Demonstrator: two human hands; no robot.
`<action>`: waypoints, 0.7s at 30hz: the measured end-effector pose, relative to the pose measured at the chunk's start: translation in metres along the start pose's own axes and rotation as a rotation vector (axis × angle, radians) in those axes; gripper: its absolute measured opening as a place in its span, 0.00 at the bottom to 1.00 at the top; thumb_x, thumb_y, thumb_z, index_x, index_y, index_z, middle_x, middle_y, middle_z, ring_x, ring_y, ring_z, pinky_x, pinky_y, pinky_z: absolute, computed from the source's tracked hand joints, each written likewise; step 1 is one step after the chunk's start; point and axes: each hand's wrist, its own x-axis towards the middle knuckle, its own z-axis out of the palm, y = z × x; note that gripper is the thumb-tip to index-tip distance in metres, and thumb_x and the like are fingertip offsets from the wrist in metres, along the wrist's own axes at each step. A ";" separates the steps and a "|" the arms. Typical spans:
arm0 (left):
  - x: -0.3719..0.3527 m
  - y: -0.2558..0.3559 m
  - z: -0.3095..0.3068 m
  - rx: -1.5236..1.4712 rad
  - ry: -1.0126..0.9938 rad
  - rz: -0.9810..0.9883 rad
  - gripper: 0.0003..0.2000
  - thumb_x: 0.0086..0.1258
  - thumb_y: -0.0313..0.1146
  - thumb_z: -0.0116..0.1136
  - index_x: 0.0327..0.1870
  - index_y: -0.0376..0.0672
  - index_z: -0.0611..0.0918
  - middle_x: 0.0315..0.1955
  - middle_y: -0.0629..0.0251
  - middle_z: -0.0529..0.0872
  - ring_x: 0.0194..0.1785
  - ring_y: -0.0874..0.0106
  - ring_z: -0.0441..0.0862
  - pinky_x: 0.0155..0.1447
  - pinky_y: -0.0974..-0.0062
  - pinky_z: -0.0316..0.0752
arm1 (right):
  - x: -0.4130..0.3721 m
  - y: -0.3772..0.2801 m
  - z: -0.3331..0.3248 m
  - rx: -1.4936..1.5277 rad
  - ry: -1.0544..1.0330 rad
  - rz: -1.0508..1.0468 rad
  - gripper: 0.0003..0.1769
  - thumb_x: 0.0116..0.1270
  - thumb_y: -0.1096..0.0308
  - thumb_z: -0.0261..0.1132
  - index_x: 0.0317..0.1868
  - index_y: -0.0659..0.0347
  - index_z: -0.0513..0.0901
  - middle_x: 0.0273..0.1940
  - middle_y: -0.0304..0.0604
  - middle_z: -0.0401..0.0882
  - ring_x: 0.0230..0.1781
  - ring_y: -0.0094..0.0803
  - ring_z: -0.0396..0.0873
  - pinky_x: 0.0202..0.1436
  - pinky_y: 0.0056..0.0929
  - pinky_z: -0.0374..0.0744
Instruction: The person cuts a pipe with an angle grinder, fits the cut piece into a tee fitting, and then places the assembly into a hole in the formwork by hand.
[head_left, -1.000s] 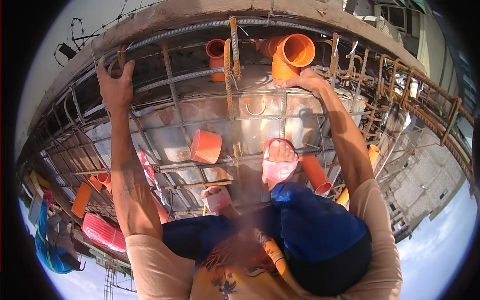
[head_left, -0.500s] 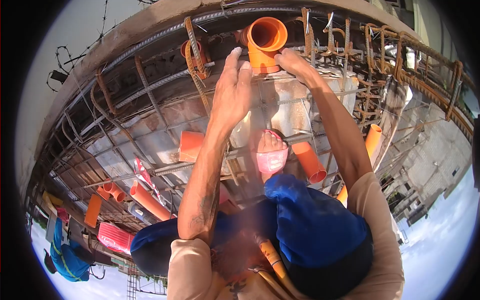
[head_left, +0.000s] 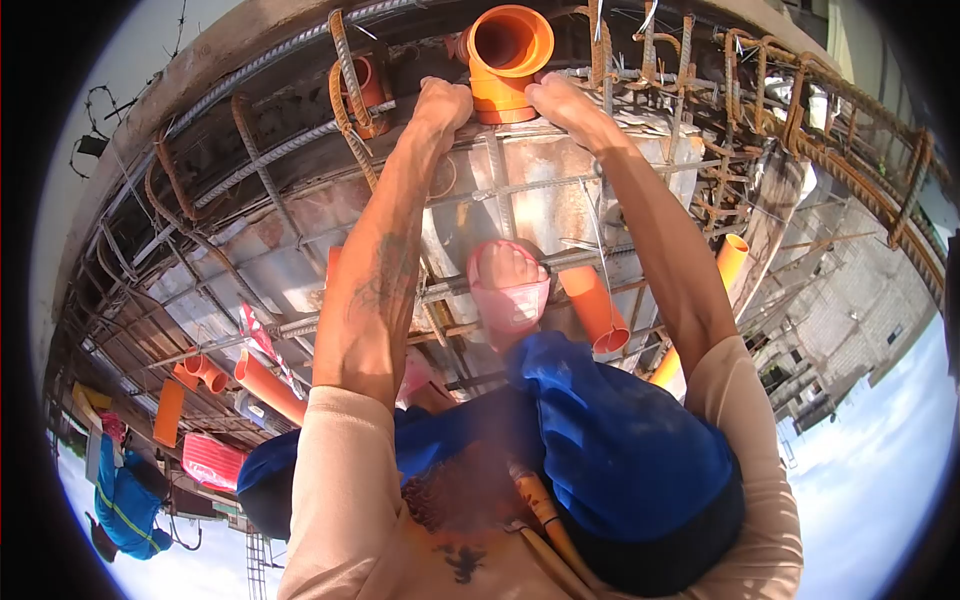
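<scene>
An orange pipe fitting with a round open mouth and a side branch stands upright among the rebar at the top of the view. My left hand is closed against its left side, with the fingertips hidden. On the opposite side, my right hand is closed at the fitting's lower collar, its fingers curling out of sight. Left of my left hand, another orange pipe piece sits behind a bent, rusty bar. Below both hands, metal sheets lie under the rebar grid.
My foot in a pink slipper rests on the grid beside a loose orange pipe. More orange pipe pieces lie at left. Bent rebar ends stick up at right. A person in blue is at far left.
My left hand has gone from outstretched fingers to closed beside the fitting. The fitting and both hands sit slightly higher and farther left in view, along with the surroundings.
</scene>
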 end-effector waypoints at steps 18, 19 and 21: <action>-0.002 0.000 0.003 0.440 0.071 0.264 0.46 0.66 0.36 0.56 0.73 0.15 0.44 0.57 0.28 0.80 0.64 0.46 0.80 0.66 0.64 0.76 | -0.007 -0.014 -0.009 -0.206 -0.064 -0.043 0.31 0.61 0.60 0.56 0.54 0.82 0.78 0.56 0.73 0.79 0.60 0.57 0.78 0.64 0.43 0.73; -0.003 0.000 0.003 0.451 0.068 0.269 0.45 0.66 0.37 0.57 0.74 0.16 0.44 0.57 0.28 0.80 0.64 0.46 0.80 0.67 0.63 0.75 | -0.008 -0.016 -0.010 -0.230 -0.107 -0.026 0.31 0.62 0.59 0.56 0.56 0.81 0.77 0.57 0.71 0.79 0.60 0.55 0.78 0.62 0.42 0.73; 0.001 -0.003 0.003 0.458 0.085 0.268 0.45 0.65 0.37 0.57 0.75 0.20 0.46 0.57 0.28 0.80 0.65 0.45 0.79 0.68 0.62 0.74 | -0.003 -0.012 -0.007 -0.216 -0.096 -0.033 0.31 0.61 0.59 0.56 0.54 0.81 0.78 0.56 0.71 0.79 0.59 0.55 0.78 0.61 0.42 0.73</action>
